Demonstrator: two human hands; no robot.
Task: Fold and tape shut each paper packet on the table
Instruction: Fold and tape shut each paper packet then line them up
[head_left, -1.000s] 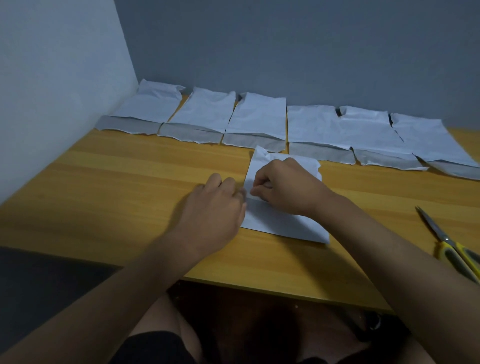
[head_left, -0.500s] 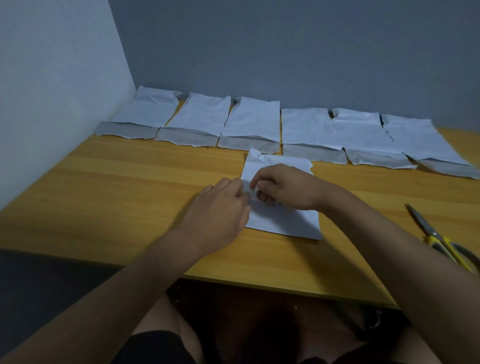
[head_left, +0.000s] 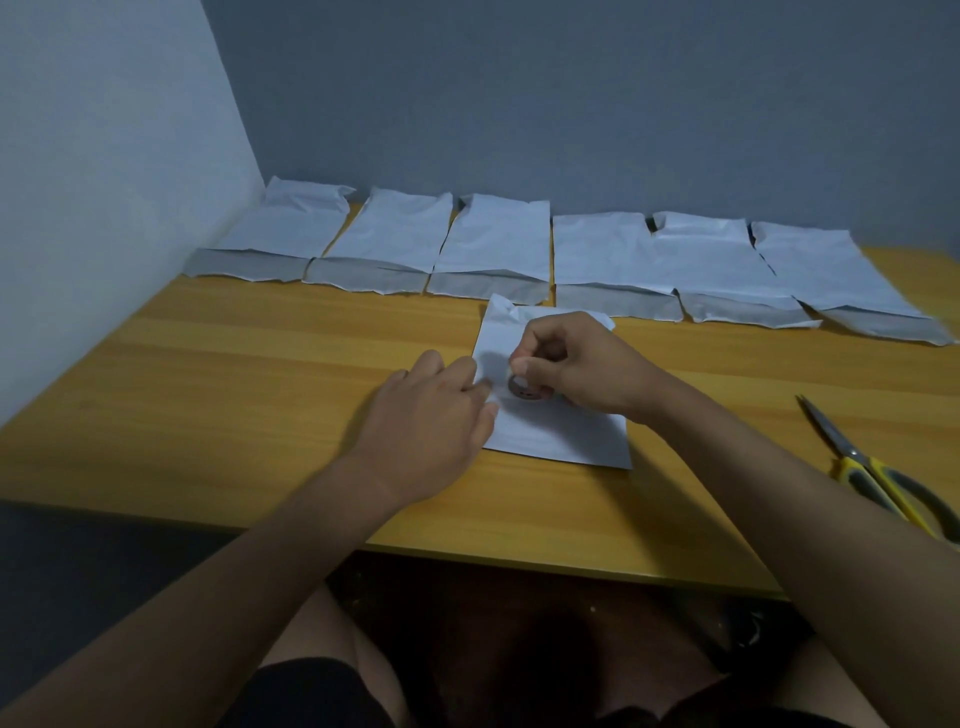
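Taping step on the flat white paper packet (head_left: 556, 426), near centre of the yellow wooden table (head_left: 260, 384). Right hand (head_left: 576, 369) pinches a small brown tape roll (head_left: 524, 387) over it; left hand (head_left: 431, 415) presses the packet's left edge, fingers fairly straight. Next: pull tape across the fold. Six white paper packets (head_left: 493, 244) wait along the far edge; yellow-handled scissors (head_left: 872, 467) at right.

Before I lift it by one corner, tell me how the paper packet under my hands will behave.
The paper packet will probably flop and bend; it looks thin, and its far edge is already crumpled. It likely weighs little, since it lies nearly flat. On the smooth wooden table it may slide if pushed rather than lifted.
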